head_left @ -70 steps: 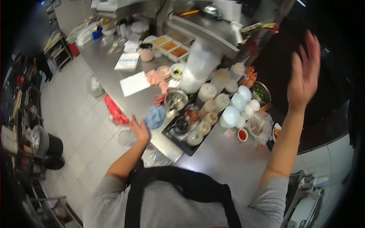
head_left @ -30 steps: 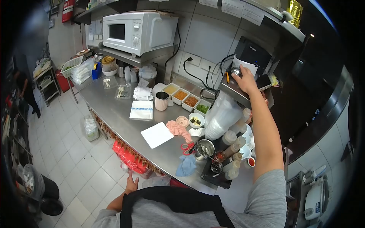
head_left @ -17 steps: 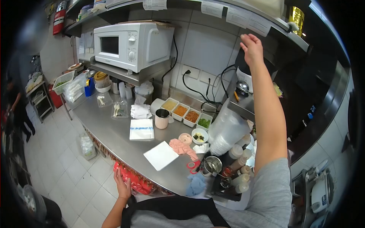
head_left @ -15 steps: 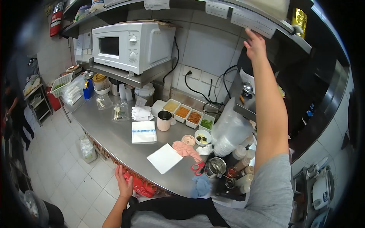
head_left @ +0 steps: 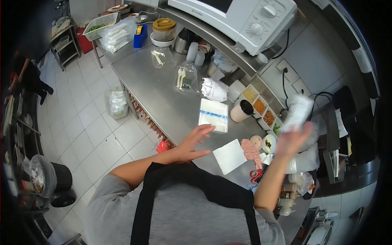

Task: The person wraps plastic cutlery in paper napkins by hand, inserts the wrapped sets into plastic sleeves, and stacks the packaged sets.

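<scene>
My right hand (head_left: 295, 141) is closed on a white, roll-shaped object (head_left: 300, 110), raised above the right side of the counter; motion blurs both, so its exact kind is unclear. Fingers spread, my left hand (head_left: 194, 143) hovers over the counter's front edge with nothing in it. Near it lie a flat white pack with a blue stripe (head_left: 213, 116) and a white square sheet (head_left: 230, 157). A crumpled pink cloth (head_left: 250, 152) touches or nearly touches the sheet's right side. Beyond stands a pale pink cup with a dark inside (head_left: 240, 112).
Small tubs of toppings (head_left: 259, 107) line the wall beneath the microwave (head_left: 245, 24). Red-handled scissors (head_left: 256, 174), a small white bowl (head_left: 269, 143) and several bottles (head_left: 288, 195) sit at right. Bagged white cutlery (head_left: 181, 77) lies farther left. A person (head_left: 30, 75) stands at far left.
My right hand has come down from the upper shelf and now holds the white roll-shaped object. The left hand has risen over the counter edge. The view has turned left and downward.
</scene>
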### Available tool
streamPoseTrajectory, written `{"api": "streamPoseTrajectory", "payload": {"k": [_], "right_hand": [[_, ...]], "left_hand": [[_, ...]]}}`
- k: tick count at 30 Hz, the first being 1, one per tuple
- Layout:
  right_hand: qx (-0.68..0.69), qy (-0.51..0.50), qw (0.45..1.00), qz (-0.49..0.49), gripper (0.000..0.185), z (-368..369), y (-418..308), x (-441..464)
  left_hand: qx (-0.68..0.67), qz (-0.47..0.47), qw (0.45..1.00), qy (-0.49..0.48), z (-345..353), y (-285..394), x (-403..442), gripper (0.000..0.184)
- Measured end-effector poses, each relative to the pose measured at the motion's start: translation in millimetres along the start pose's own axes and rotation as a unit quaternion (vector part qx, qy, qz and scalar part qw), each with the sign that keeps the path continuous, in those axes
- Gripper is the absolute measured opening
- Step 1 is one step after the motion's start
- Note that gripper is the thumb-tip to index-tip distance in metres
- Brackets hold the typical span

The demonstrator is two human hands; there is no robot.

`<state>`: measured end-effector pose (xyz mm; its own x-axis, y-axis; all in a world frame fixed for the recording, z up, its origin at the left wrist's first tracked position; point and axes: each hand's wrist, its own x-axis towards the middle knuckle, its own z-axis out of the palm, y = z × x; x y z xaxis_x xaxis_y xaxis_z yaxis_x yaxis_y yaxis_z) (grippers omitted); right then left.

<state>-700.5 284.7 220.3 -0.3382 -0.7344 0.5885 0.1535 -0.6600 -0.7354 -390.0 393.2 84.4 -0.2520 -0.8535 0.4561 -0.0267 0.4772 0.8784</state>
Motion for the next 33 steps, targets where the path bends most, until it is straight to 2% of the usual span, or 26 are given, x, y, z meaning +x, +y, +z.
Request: {"api": "streamPoseTrajectory", "payload": {"k": [1,3,4,6,7,9,12,14,16,18,19,20,21,22,24,25,26,27,29,31,33], "right_hand": [[-0.052,0.007,0.996,0.067,0.065,-0.7,37.0,-44.2],[-0.072,-0.088,0.983,0.143,0.047,0.1,107.5,-121.8],[-0.139,-0.074,0.961,0.230,0.038,25.9,105.0,-152.7],[-0.101,-0.126,0.906,0.392,0.034,36.9,120.4,-186.9],[-0.068,-0.142,0.896,0.415,0.033,42.6,122.2,-191.9],[-0.001,-0.172,0.874,0.455,0.032,50.5,124.4,-191.6],[-0.118,-0.178,0.908,0.361,0.034,44.3,128.1,-174.7],[-0.156,-0.201,0.894,0.370,0.034,31.7,132.0,-171.8],[-0.184,-0.197,0.879,0.392,0.033,23.7,128.1,-173.4],[-0.202,-0.225,0.889,0.345,0.031,11.8,129.5,-186.8],[-0.216,-0.224,0.896,0.317,0.031,5.9,127.9,-192.5],[-0.231,-0.229,0.893,0.312,0.031,1.3,120.3,-194.6],[-0.248,-0.229,0.890,0.306,0.031,-2.2,109.5,-196.7],[-0.263,-0.227,0.888,0.302,0.031,-5.9,97.8,-199.9],[-0.274,-0.184,0.892,0.310,0.031,-16.9,81.7,-208.2],[-0.271,-0.167,0.896,0.308,0.032,-25.6,80.0,-215.5],[-0.266,-0.157,0.900,0.306,0.032,-33.9,79.9,-222.7],[-0.270,-0.146,0.905,0.294,0.034,-41.8,79.4,-229.8],[-0.276,-0.143,0.905,0.289,0.034,-51.6,75.4,-241.5],[-0.265,-0.141,0.910,0.287,0.034,-56.6,75.2,-251.1],[-0.235,-0.159,0.911,0.299,0.034,-60.2,68.9,-250.2]], "left_hand": [[-0.050,-0.020,0.999,0.000,3.3,-4.1,8.8,0.070],[-0.150,-0.064,0.987,-0.003,10.7,-16.0,21.3,0.068],[-0.169,-0.088,0.982,0.010,14.4,-30.8,24.9,0.067],[-0.206,-0.131,0.969,0.035,21.7,-72.2,32.5,0.063],[0.036,-0.050,0.997,0.056,9.6,-85.0,39.2,0.049],[0.070,-0.064,0.990,0.102,-10.1,-109.3,64.3,0.042],[0.087,-0.045,0.980,0.173,-47.7,-128.6,141.1,0.034],[0.118,-0.084,0.969,0.203,-69.9,-126.9,196.1,0.030],[0.045,-0.004,0.968,0.246,-80.4,-179.2,252.3,0.031],[0.126,-0.108,0.956,0.240,-88.3,-159.3,279.6,0.032],[0.154,-0.086,0.955,0.241,-89.4,-179.5,290.0,0.034],[0.241,-0.086,0.941,0.223,-91.0,-198.8,297.7,0.034],[0.434,0.043,0.891,0.128,-100.6,-251.3,303.6,0.034],[0.596,0.196,0.774,0.084,-109.2,-303.6,309.8,0.035],[0.501,0.004,0.865,0.013,-110.4,-333.8,299.6,0.033],[0.411,-0.106,0.904,0.050,-102.2,-302.6,286.9,0.037],[0.417,-0.089,0.904,0.040,-103.8,-306.0,288.1,0.041],[0.488,-0.120,0.863,-0.047,-108.4,-305.0,297.0,0.059],[0.560,-0.205,0.803,0.002,-80.7,-222.4,276.3,0.080],[0.549,-0.165,0.819,0.021,-75.5,-192.7,256.2,0.094],[0.566,-0.069,0.818,0.081,-75.1,-182.6,237.1,0.094]]}}
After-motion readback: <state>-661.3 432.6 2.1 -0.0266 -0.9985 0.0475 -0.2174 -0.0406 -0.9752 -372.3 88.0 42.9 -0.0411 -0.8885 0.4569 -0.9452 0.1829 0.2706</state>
